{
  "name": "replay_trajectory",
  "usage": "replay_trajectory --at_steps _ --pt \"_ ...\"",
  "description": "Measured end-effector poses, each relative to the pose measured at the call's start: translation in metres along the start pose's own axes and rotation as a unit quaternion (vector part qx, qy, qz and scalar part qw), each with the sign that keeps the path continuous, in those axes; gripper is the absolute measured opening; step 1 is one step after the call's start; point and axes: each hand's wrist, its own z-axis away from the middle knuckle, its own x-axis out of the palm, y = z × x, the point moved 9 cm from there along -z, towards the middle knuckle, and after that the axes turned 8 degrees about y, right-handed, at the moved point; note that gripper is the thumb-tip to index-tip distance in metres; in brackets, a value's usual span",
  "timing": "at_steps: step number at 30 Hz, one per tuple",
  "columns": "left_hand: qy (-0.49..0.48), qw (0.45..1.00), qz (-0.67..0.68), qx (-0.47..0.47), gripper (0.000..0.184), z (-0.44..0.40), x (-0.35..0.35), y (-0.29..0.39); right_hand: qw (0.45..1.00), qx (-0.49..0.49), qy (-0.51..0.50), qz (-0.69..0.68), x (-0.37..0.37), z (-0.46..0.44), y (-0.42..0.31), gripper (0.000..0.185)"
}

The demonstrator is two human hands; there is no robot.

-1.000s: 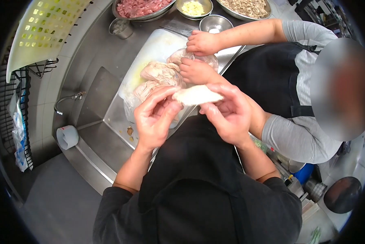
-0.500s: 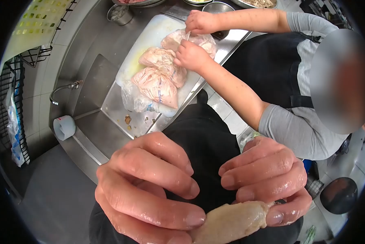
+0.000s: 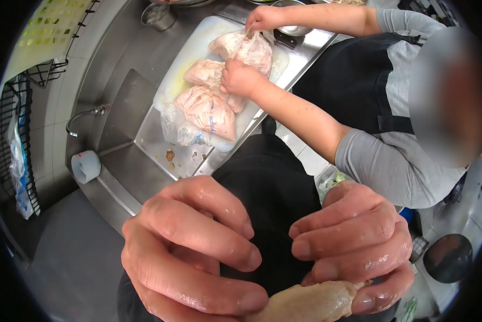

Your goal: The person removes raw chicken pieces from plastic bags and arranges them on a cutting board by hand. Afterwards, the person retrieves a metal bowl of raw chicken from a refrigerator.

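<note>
A pale raw chicken wing (image 3: 308,301) spans the gap between my two hands at the bottom edge of the head view. My left hand (image 3: 192,241) is curled, its lower fingertips pressing on the wing's left end. The wing's right tip is pinched by the lower fingers of my right hand (image 3: 359,241). Both hands look wet and shiny. The frame's bottom edge cuts off the wing's lower side, and my thumbs are mostly hidden.
Across from me a co-worker's hands (image 3: 243,78) grip a plastic bag of pale meat (image 3: 252,51). More filled bags (image 3: 206,110) lie on a white cutting board (image 3: 168,88) over a steel sink counter. A curved tap (image 3: 82,118) and white container (image 3: 85,166) stand left.
My hands and the wing have shifted slightly lower. The co-worker's hands have moved left, pulling up the neck of the far bag, and a metal bowl and dark handle show more behind it.
</note>
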Motion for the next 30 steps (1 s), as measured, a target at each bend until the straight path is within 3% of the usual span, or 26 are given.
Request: replay_trajectory --at_steps 12,14,16,18,20,21,22,23,24,26,27,29,30 --pt "0.03 0.999 -0.023 -0.008 0.017 -0.001 -0.003 0.003 0.993 -0.085 -0.05 -0.057 0.003 0.002 -0.003 0.033" --pt "-0.001 1.0 -0.012 -0.012 0.018 -0.006 -0.005 -0.004 0.999 0.039 0.013 0.011 0.003 -0.005 0.006 0.033" --pt "-0.021 0.999 -0.025 -0.008 0.021 -0.003 -0.005 -0.01 0.993 0.099 0.067 0.009 -0.004 -0.004 0.013 0.016" --pt "0.014 0.997 -0.074 0.03 0.023 0.007 -0.014 -0.026 0.992 0.078 0.089 0.047 -0.008 0.021 0.027 0.011" --pt "0.002 0.996 -0.092 -0.003 0.026 0.015 -0.03 -0.047 0.988 0.091 0.066 0.109 -0.019 0.034 0.05 0.029" --pt "-0.012 0.991 -0.133 -0.022 0.03 0.017 -0.037 -0.058 0.985 0.115 -0.011 0.126 -0.02 0.029 0.06 0.034" --pt "-0.025 0.984 -0.173 -0.039 0.034 0.019 -0.043 -0.07 0.984 0.087 0.057 0.142 -0.024 0.043 0.071 0.036" --pt "-0.007 0.984 -0.173 -0.048 0.032 0.023 -0.051 -0.082 0.972 0.088 0.075 0.205 -0.026 0.048 0.076 0.033" --pt "0.012 0.983 -0.172 -0.056 0.031 0.029 -0.059 -0.096 0.961 0.104 0.049 0.251 -0.027 0.061 0.086 0.044" --pt "0.036 0.977 -0.19 -0.087 0.028 0.04 -0.078 -0.131 0.945 0.169 0.142 0.24 -0.037 0.091 0.109 0.03" --pt "0.062 0.969 -0.207 -0.122 0.025 0.046 -0.09 -0.151 0.946 0.166 0.141 0.24 -0.037 0.098 0.113 0.03" --pt "0.146 0.921 -0.209 -0.294 0.023 0.064 -0.112 -0.205 0.914 0.23 0.134 0.306 -0.042 0.113 0.131 0.029" --pt "0.141 0.904 -0.259 -0.31 0.022 0.066 -0.12 -0.226 0.915 0.228 0.134 0.305 -0.042 0.115 0.133 0.029"
